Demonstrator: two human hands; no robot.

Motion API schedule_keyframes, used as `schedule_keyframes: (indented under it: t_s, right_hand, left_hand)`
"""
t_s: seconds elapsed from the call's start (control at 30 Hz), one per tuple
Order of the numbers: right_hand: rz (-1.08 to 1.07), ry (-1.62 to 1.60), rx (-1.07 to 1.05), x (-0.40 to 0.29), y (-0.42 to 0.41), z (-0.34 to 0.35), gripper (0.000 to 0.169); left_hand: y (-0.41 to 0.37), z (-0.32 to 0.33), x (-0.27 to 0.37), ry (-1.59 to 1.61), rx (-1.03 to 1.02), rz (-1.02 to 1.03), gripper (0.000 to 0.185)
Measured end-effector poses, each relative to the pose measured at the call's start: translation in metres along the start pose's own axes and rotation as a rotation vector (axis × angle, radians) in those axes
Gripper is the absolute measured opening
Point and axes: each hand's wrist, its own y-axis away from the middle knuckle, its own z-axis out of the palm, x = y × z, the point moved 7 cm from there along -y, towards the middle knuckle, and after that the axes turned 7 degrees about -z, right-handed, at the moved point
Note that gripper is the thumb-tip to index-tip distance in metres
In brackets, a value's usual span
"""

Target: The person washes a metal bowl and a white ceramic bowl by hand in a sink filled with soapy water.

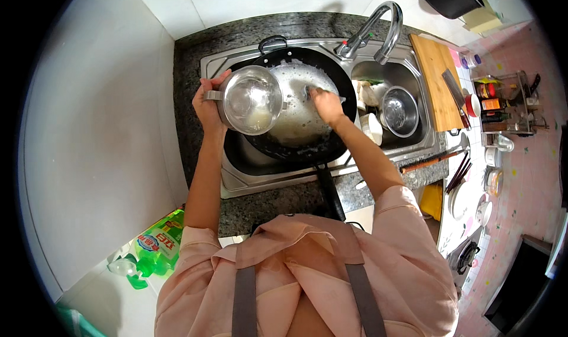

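Observation:
My left hand [208,101] grips a shiny metal pot [252,100] by its side handle and holds it above the left part of a wok. The black wok [306,154] rests across the left basin of a steel double sink [235,184], its long handle toward me. Foamy, cloudy water [293,115] fills much of the wok. Over that water, my right hand [327,105] has its fingers closed on a small greyish scrubber [307,91], partly hidden by the fingers. Clear liquid seems to show inside the pot, with a pale patch near its lower edge.
The right basin holds a steel bowl [400,111], a white bowl [371,128] and a pale cloth-like item [366,93]. A chrome faucet [390,26] arches behind. A cleaver [455,93] lies on a wooden cutting board [432,80]. Green detergent bottles [159,244] stand lower left.

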Motion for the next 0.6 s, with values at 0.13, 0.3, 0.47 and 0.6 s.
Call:
schedule_keyframes:
  t_s: [0.13, 0.3, 0.47, 0.6]
  right_hand:
    - [-0.082, -0.069, -0.044, -0.023, 0.023, 0.064, 0.022]
    - [0.077, -0.022, -0.18, -0.028, 0.041, 0.1, 0.019]
    - [0.266, -0.434, -0.238, -0.02, 0.026, 0.058, 0.021]
    - [0.444, -0.835, 0.129, -0.009, 0.017, -0.002, 0.024]
  left_hand:
    - [-0.006, -0.002, -0.01, 0.198, -0.036, -0.059, 0.038]
    - [-0.005, 0.009, -0.003, 0.138, -0.038, -0.079, 0.036]
    - [-0.008, 0.012, 0.003, 0.023, -0.092, 0.029, 0.036]
    - [-0.006, 0.011, 0.002, -0.054, -0.111, 0.046, 0.037]
